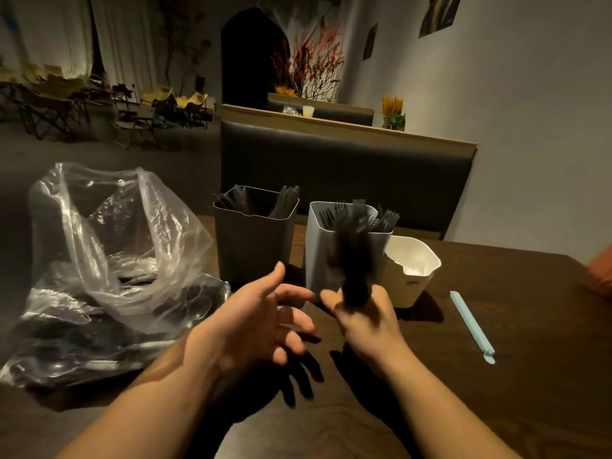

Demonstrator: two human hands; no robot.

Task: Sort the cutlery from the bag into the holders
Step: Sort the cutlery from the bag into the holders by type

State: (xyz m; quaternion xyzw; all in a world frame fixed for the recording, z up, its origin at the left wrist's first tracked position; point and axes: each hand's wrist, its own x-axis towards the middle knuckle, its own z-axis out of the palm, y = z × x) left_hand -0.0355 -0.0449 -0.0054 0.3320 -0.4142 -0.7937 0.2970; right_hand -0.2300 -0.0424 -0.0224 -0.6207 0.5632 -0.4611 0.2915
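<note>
before the white holder (pixel 318 256), right hand (pixel 367 321) grips blurred black cutlery (pixel 352 263).

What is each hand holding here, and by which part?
The right hand grips a blurred bunch of black cutlery at its lower end; which pieces they are cannot be told. The left hand is open and holds nothing.

The table (pixel 496 326) is dark brown with a fine wood grain. A clear, glossy plastic bag (pixel 116 243) shows black cutlery (pixel 82 339) inside. Three holders stand on the table: a dark grey holder (pixel 251 246), a pale grey-white holder (pixel 319 256) and a cream holder (pixel 414 283). The forks (pixel 387 217) in the pale one are black. A blurred bundle of cutlery (pixel 352 260) is black too. A thin stick (pixel 470 323) is pale turquoise.
</note>
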